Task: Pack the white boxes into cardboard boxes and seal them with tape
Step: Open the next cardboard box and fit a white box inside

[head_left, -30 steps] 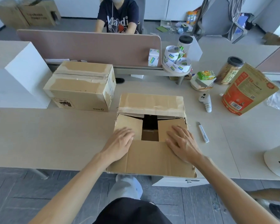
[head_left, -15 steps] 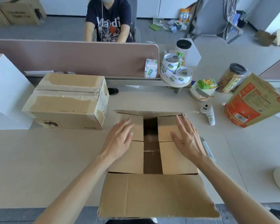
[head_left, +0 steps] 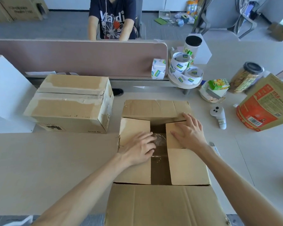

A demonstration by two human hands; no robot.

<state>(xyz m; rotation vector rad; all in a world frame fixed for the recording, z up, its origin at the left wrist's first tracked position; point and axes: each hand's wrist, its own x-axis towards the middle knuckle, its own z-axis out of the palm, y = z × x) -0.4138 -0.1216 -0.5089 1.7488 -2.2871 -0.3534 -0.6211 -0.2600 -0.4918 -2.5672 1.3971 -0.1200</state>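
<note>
A cardboard box [head_left: 185,167] sits in front of me on the desk, its two short flaps folded in with a dark gap between them. The near long flap [head_left: 162,204] hangs open toward me and the far long flap [head_left: 155,108] lies folded back. My left hand [head_left: 137,149] presses flat on the left short flap, fingertips at the gap. My right hand [head_left: 188,132] presses flat on the right short flap. A white box [head_left: 5,88] stands at the far left. Rolls of tape [head_left: 183,69] are stacked behind the box.
A second, closed cardboard box [head_left: 69,103] stands to the left. A white controller [head_left: 218,116], an orange bag [head_left: 266,105], jars and a snack pack lie to the right. A pen [head_left: 215,148] rests by my right wrist. A person sits beyond the pink divider [head_left: 78,57].
The near long flap has dropped open toward me and the far flap has folded back. Both hands moved onto the short flaps and hold them down; my view has shifted closer over the box.
</note>
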